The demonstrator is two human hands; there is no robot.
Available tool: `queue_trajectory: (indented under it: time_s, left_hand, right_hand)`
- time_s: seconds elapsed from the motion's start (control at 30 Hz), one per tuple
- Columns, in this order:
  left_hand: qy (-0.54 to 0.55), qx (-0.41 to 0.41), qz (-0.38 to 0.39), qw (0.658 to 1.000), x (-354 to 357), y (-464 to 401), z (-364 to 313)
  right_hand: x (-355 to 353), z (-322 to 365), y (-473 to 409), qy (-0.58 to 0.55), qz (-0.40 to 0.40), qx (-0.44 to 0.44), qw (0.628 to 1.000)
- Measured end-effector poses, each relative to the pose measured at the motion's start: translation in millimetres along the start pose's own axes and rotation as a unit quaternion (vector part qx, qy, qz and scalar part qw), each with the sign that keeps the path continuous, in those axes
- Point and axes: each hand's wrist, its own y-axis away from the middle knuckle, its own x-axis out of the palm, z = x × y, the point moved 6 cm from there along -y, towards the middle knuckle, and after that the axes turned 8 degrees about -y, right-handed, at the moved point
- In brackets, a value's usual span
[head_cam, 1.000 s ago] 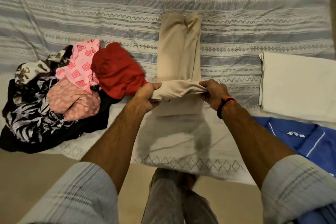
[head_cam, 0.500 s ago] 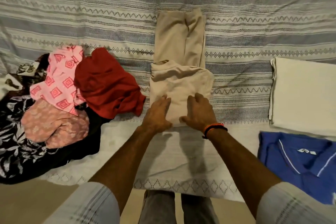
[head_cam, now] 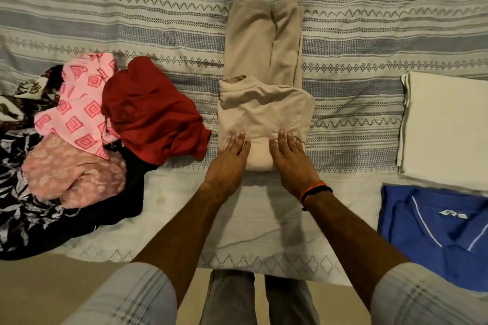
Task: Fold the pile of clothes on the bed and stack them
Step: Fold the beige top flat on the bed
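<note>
Nearest us, L hand (head_cam: pixel 230 163) & R hand (head_cam: pixel 293 163) lay flat, fingers straight, pressing the near fold of the beige trousers (head_cam: pixel 264 82) mid-bed, legs stretching away. Unfolded pile (head_cam: pixel 79 140) sat left w/ red top (head_cam: pixel 150 111); blue polo (head_cam: pixel 433 232) & white folded cloth (head_cam: pixel 446 126) right, on striped bedspread (head_cam: pixel 132 8).

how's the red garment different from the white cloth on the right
The red garment lies crumpled at the edge of the unfolded pile; the white cloth is folded flat into a neat rectangle, lying apart. The red garment is dark and wrinkled; the white cloth is pale and smooth. Both rest on the bedspread, untouched by either hand.
</note>
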Motion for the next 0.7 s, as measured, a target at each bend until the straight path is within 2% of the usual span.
queue_trajectory:
  time_s: [0.43, 0.7]
  left_hand:
    - [0.039, -0.004, 0.034, 0.999, -34, 74, -22]
    - [0.070, -0.039, -0.007, 0.997, -41, 150, -61]
  right_hand:
    - [-34, 2, 71, -0.045, 0.034, 0.003, 0.998]
    - [-37, 5, 153, -0.081, 0.021, 0.015, 0.996]
